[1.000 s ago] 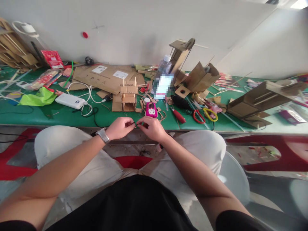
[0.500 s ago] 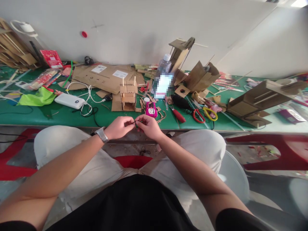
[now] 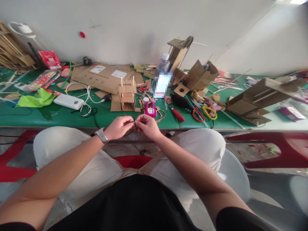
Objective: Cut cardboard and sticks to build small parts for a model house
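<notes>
My left hand (image 3: 119, 127) and my right hand (image 3: 147, 126) meet fingertip to fingertip at the front edge of the green table. Both are closed in a pinch on a thin black cord (image 3: 134, 119); a loop of it hangs just below the fingers. Right behind my fingers lies a pink case with a white cartoon face (image 3: 150, 110), a dark strand across it. A small cardboard frame with wooden sticks (image 3: 127, 99) stands behind my left hand. What the cord joins to cannot be made out.
To the left are a white power bank (image 3: 68, 101) and white cables. Flat cardboard (image 3: 101, 77) lies at the back beside a plastic bottle (image 3: 163, 65). Right of my hands lie a red-handled tool (image 3: 177, 114), red-handled scissors (image 3: 198, 115), yellow-handled scissors (image 3: 209, 113) and a long cardboard structure (image 3: 255, 99).
My fingertips have shifted slightly while pinching the black cord, and a hanging loop now shows below them. The view has moved a little; the things on the table stay in place.
</notes>
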`<act>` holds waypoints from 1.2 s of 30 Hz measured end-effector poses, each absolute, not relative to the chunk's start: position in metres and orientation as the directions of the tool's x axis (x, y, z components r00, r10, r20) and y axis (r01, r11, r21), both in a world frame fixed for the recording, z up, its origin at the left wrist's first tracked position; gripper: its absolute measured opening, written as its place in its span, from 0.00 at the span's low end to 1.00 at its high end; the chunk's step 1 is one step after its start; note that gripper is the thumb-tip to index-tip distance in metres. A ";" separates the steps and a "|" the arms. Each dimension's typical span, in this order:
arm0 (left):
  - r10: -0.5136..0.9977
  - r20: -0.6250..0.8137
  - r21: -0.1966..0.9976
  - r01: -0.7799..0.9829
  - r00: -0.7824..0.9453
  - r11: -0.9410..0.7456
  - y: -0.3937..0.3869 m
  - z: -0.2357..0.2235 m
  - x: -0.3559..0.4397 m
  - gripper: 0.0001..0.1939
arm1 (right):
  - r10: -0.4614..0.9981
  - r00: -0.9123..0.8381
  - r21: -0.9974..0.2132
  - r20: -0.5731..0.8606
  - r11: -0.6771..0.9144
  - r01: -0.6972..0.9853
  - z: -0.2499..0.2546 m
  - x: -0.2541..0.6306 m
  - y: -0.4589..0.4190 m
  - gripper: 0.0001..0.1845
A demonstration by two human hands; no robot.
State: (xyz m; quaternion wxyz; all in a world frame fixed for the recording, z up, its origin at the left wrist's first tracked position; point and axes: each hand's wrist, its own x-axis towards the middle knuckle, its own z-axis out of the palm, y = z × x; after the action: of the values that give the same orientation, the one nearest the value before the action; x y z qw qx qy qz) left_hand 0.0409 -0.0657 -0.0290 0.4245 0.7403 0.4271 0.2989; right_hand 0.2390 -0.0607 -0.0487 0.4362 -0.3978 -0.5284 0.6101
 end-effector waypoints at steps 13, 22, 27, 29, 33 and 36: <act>0.894 0.107 0.881 0.375 0.435 -0.288 -0.068 -0.023 0.044 0.14 | 0.975 -0.205 -0.995 0.087 0.094 0.022 -0.052 0.236 -0.066 0.13; 0.896 0.113 0.880 0.376 0.429 -0.291 -0.068 -0.026 0.041 0.14 | 0.969 -0.248 -0.999 0.003 0.011 0.030 -0.045 0.239 -0.066 0.17; 0.893 0.094 0.896 0.354 0.440 -0.269 -0.068 -0.025 0.042 0.15 | 0.966 -0.257 -0.999 -0.018 -0.026 -0.029 -0.048 0.237 -0.064 0.18; 0.890 0.094 0.897 0.351 0.446 -0.271 -0.068 -0.025 0.043 0.16 | 0.962 -0.271 -0.999 -0.021 -0.028 -0.024 -0.048 0.236 -0.064 0.19; 0.898 0.081 0.916 0.322 0.432 -0.237 -0.067 -0.025 0.042 0.15 | 0.948 -0.315 -0.998 -0.044 -0.052 -0.018 -0.048 0.237 -0.064 0.20; 0.917 0.084 0.934 0.289 0.390 -0.208 -0.067 -0.022 0.043 0.13 | 0.939 -0.339 -0.996 -0.061 -0.079 -0.039 -0.049 0.237 -0.063 0.20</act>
State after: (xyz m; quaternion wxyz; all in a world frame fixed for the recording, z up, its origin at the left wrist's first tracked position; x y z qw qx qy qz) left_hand 0.0430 -0.0666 -0.0218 0.4570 0.6971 0.4326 0.3436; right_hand 0.2367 -0.0632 -0.0487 0.4016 -0.4112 -0.5470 0.6086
